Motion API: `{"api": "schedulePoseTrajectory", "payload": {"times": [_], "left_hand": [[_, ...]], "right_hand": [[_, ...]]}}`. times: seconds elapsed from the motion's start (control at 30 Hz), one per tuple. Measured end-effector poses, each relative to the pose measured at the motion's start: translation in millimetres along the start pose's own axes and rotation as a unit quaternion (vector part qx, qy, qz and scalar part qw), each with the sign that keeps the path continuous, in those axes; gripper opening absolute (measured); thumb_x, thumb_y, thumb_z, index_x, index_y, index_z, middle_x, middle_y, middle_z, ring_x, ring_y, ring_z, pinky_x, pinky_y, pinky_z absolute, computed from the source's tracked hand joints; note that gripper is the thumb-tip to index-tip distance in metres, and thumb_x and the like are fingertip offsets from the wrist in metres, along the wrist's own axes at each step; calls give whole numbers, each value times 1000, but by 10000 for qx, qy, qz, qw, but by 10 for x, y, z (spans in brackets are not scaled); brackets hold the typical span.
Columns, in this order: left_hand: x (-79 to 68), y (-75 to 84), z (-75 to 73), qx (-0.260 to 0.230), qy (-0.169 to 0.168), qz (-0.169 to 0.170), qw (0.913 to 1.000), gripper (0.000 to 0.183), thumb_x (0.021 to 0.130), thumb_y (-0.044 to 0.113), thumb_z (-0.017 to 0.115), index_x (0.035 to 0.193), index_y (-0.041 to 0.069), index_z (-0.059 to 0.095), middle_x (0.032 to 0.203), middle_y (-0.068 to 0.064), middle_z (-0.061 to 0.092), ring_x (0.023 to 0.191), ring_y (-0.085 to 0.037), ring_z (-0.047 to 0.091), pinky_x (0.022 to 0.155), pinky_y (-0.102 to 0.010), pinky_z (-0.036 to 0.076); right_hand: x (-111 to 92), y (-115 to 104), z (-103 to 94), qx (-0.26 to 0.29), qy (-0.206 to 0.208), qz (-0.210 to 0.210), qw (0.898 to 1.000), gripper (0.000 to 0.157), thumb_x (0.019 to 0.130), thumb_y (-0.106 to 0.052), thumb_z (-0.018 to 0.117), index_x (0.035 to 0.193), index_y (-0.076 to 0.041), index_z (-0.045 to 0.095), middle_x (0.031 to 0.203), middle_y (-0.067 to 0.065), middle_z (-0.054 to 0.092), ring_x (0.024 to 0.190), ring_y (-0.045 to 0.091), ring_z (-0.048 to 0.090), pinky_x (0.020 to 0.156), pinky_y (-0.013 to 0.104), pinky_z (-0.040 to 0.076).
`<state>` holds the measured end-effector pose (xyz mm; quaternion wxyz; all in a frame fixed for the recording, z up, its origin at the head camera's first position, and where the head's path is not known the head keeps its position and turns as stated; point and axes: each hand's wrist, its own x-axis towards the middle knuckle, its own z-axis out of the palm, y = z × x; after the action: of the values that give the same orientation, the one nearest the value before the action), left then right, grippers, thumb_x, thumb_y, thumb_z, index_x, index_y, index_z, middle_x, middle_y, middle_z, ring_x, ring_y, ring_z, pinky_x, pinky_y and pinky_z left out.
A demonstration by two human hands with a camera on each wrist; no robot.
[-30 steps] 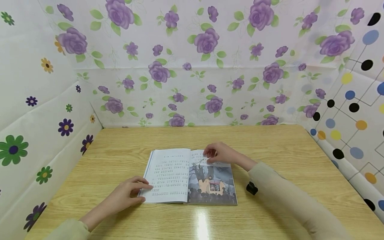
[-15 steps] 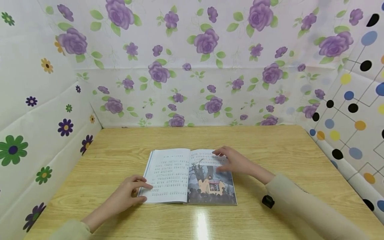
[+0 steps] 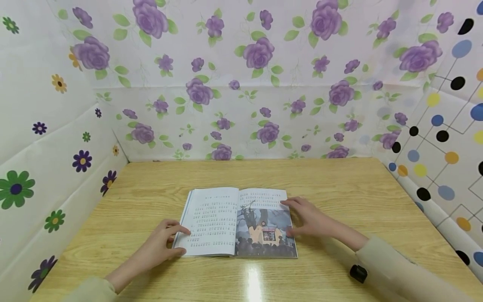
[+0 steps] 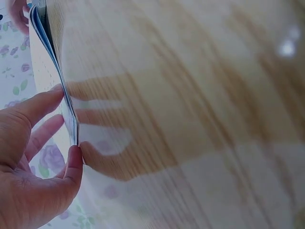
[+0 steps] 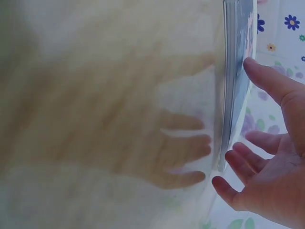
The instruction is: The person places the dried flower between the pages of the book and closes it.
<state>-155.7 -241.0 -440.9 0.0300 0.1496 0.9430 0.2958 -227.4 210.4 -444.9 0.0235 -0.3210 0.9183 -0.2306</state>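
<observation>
An open book (image 3: 237, 222) lies flat in the middle of the wooden table (image 3: 339, 180). Its left page is text and its right page carries a dark picture. My left hand (image 3: 162, 245) rests at the book's lower left corner, with fingertips and thumb on the page edges (image 4: 71, 124). My right hand (image 3: 307, 220) lies with relaxed fingers at the right edge of the picture page, fingers (image 5: 267, 81) against the page stack (image 5: 233, 95). Neither hand has lifted a page.
Flower-patterned sheets wall in the table at the back (image 3: 241, 84) and left (image 3: 45, 138). A dotted sheet (image 3: 445, 138) stands on the right. A black wrist device (image 3: 357, 273) sits on the right sleeve. Bare table surrounds the book.
My right hand slid from the top of the right page down and outward to its right edge. The left hand stayed at the lower left corner.
</observation>
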Motion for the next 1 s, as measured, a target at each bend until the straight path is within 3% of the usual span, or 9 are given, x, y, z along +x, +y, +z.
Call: {"api": "schedulePoseTrajectory", "payload": {"times": [0.2,0.37,0.53,0.7,0.83,1.0], "left_hand": [[12,22,-10,-74,-69,-329,9994,55,75,14,85,126,16,64,131,-24,48,104,-27,62,85,-37,58],[16,52,-11,-27,-58,-508,9987,75,74,15,87,139,3,52,123,-19,52,103,-22,57,87,-37,54],[28,85,-18,-151,-79,-683,9975,86,72,15,88,142,-8,43,119,-16,53,101,-20,49,83,-27,47],[58,112,3,-382,-37,-766,9963,91,69,10,88,142,-13,39,114,-16,53,97,-21,46,78,-25,43],[83,188,38,-375,-102,-756,9964,89,69,0,83,142,-18,35,109,-15,55,97,-23,49,83,-31,46],[86,248,29,-156,-27,-782,9968,90,66,2,84,139,-21,36,122,-30,52,117,-44,46,101,-58,40]], "right_hand": [[-146,25,14,-2,0,194,9998,90,75,-41,84,147,-3,43,146,23,45,134,45,42,107,66,35],[-198,24,37,-89,-5,415,9991,88,77,-43,82,147,-4,44,147,21,45,136,44,39,106,69,31],[-231,5,46,-100,-1,507,9987,87,80,-44,80,147,-2,44,148,20,43,136,44,36,104,72,29],[-260,-5,45,-87,-67,604,9981,87,82,-47,77,148,-2,42,151,21,39,137,46,34,101,74,29],[-271,-9,39,-44,-131,648,9978,86,84,-45,76,150,-3,40,154,20,36,139,45,31,102,74,28],[-277,-5,42,-114,-155,624,9979,87,84,-46,76,150,-3,40,154,21,36,138,46,32,101,73,29]]}}
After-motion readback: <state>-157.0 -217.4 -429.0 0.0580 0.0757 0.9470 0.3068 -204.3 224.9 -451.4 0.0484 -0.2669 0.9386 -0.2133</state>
